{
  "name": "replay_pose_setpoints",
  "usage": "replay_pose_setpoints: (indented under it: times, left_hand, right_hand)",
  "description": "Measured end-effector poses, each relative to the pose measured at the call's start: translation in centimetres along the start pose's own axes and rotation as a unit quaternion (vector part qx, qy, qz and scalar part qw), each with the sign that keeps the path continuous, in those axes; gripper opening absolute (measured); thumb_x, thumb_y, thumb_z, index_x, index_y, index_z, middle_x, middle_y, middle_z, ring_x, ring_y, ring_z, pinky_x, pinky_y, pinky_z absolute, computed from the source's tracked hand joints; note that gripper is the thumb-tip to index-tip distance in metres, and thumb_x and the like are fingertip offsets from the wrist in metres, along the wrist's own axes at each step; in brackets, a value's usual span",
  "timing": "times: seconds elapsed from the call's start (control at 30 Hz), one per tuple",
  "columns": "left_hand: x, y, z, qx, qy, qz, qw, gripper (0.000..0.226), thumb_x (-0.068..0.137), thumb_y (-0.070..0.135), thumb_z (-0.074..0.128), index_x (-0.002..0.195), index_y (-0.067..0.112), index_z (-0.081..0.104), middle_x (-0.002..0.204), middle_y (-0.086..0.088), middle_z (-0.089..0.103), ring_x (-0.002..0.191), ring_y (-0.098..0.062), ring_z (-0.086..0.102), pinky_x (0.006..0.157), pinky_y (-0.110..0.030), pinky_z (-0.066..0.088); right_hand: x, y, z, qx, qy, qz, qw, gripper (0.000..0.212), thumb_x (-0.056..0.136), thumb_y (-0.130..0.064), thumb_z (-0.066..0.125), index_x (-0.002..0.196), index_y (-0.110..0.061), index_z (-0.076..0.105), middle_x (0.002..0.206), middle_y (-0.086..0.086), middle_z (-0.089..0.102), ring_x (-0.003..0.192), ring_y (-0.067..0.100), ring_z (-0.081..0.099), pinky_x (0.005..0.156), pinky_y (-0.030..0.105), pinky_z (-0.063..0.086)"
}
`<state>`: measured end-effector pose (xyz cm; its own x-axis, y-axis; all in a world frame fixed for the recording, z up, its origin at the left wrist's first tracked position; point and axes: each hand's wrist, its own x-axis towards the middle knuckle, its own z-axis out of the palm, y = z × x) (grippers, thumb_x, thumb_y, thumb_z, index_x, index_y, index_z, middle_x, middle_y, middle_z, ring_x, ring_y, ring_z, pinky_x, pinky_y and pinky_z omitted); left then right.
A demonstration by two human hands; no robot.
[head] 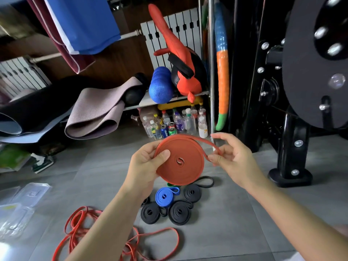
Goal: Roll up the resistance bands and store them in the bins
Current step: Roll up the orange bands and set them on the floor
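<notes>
The left grip (146,166) held a coiled red resistance band (188,172) above the tiled floor (235,213), thumb on its face. The right grip (231,159) pinched its loose tail. Below lay three black coils (178,213), a blue coil (163,196) and tangled red bands (79,223).

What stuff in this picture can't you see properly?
1. Green band: head view, mostly hidden behind the rolled red band, which the left hand grips and the right hand pinches by its loose end.
2. Clear bins: head view, blurred and cut off by the left edge; contents cannot be told.
3. Loose red bands on the floor: head view, partly covered by the left forearm, cut off at the bottom edge.
</notes>
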<state>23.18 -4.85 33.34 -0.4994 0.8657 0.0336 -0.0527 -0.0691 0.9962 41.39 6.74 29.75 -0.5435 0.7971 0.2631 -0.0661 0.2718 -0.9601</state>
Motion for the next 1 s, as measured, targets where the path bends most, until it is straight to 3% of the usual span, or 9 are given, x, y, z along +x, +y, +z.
replay_pose_setpoints:
  times: [0.07, 0.17, 0.23, 0.4, 0.5, 0.6, 0.77, 0.87, 1.0]
  left_hand:
    - [-0.1, -0.6, 0.5, -0.034, 0.011, -0.005, 0.999, 0.032, 0.072, 0.011, 0.063, 0.104, 0.010, 0.064, 0.094, -0.006, 0.073, 0.084, -0.021, 0.069, 0.065, -0.038, 0.058]
    - [0.0, -1.3, 1.3, -0.069, 0.029, -0.016, 0.997, 0.028, 0.079, 0.007, 0.060, 0.107, 0.009, 0.063, 0.099, -0.008, 0.072, 0.090, -0.024, 0.068, 0.069, -0.038, 0.056]
    - [0.0, -1.6, 1.7, -0.077, 0.038, -0.025, 0.996, 0.024, 0.085, 0.003, 0.056, 0.107, 0.009, 0.063, 0.099, -0.009, 0.071, 0.091, -0.025, 0.067, 0.069, -0.039, 0.056]
    - [-0.4, -1.1, 2.6, -0.101, 0.039, -0.043, 0.993, 0.020, 0.090, 0.002, 0.053, 0.105, 0.011, 0.062, 0.101, -0.009, 0.069, 0.091, -0.025, 0.066, 0.066, -0.039, 0.056]
    - [-0.7, 0.1, 3.1, -0.094, 0.031, -0.026, 0.995, 0.020, 0.093, 0.007, 0.052, 0.110, 0.013, 0.060, 0.110, -0.011, 0.067, 0.097, -0.026, 0.065, 0.079, -0.048, 0.055]
    - [-0.9, 1.6, 3.5, -0.098, 0.036, -0.034, 0.994, 0.026, 0.096, 0.025, 0.050, 0.116, 0.013, 0.060, 0.118, -0.013, 0.065, 0.105, -0.031, 0.063, 0.086, -0.056, 0.051]
    - [-0.2, 1.9, 4.0, -0.115, 0.079, -0.104, 0.985, 0.027, 0.097, 0.029, 0.050, 0.114, 0.012, 0.061, 0.116, -0.016, 0.065, 0.104, -0.036, 0.062, 0.079, -0.057, 0.052]
    - [1.1, 0.5, 4.7, -0.133, 0.100, -0.140, 0.976, 0.021, 0.096, 0.031, 0.051, 0.107, 0.016, 0.062, 0.109, -0.012, 0.067, 0.098, -0.032, 0.065, 0.075, -0.053, 0.055]
    - [4.0, -3.5, 4.8, -0.152, 0.123, -0.191, 0.962, 0.018, 0.096, 0.031, 0.050, 0.103, 0.017, 0.060, 0.105, -0.009, 0.066, 0.096, -0.031, 0.065, 0.078, -0.057, 0.053]
  right_hand:
    - [-0.3, 0.3, 0.1, -0.079, 0.022, -0.040, 0.996, 0.037, 0.081, -0.013, 0.071, 0.105, -0.039, 0.062, 0.075, -0.004, 0.067, 0.074, 0.015, 0.065, 0.074, 0.024, 0.053]
    - [-0.9, 0.3, 0.4, -0.167, 0.053, -0.110, 0.978, 0.025, 0.085, -0.016, 0.066, 0.109, -0.025, 0.068, 0.090, -0.014, 0.067, 0.084, -0.001, 0.060, 0.073, 0.010, 0.046]
    - [-1.0, 0.2, 0.3, -0.182, 0.058, -0.125, 0.974, 0.021, 0.088, -0.021, 0.061, 0.107, -0.016, 0.071, 0.094, -0.016, 0.064, 0.088, -0.001, 0.059, 0.074, 0.009, 0.045]
    - [-0.4, -1.6, -0.2, -0.055, 0.050, -0.013, 0.997, 0.017, 0.084, -0.013, 0.067, 0.089, -0.028, 0.072, 0.078, -0.015, 0.071, 0.077, 0.004, 0.068, 0.072, 0.016, 0.054]
    - [0.3, -3.0, -0.3, 0.011, 0.034, 0.040, 0.999, 0.017, 0.082, -0.005, 0.068, 0.096, -0.012, 0.073, 0.075, -0.009, 0.073, 0.073, 0.006, 0.070, 0.064, 0.014, 0.054]
    - [0.6, -4.3, -0.5, -0.009, 0.018, 0.046, 0.999, 0.016, 0.082, -0.006, 0.068, 0.087, -0.020, 0.073, 0.074, -0.004, 0.074, 0.072, 0.009, 0.071, 0.065, 0.016, 0.055]
    - [1.7, -4.6, -1.1, -0.041, -0.010, 0.082, 0.996, 0.012, 0.082, -0.010, 0.070, 0.086, -0.022, 0.072, 0.072, -0.007, 0.074, 0.071, 0.007, 0.071, 0.060, 0.013, 0.052]
    - [2.9, -3.0, -1.4, -0.054, -0.005, 0.105, 0.993, 0.015, 0.082, -0.013, 0.070, 0.079, -0.028, 0.071, 0.076, -0.002, 0.074, 0.076, 0.012, 0.071, 0.069, 0.022, 0.056]
    - [5.1, 2.2, -0.5, -0.014, 0.004, 0.176, 0.984, 0.001, 0.086, -0.012, 0.065, 0.087, -0.012, 0.065, 0.086, 0.007, 0.070, 0.078, 0.020, 0.068, 0.072, 0.037, 0.058]
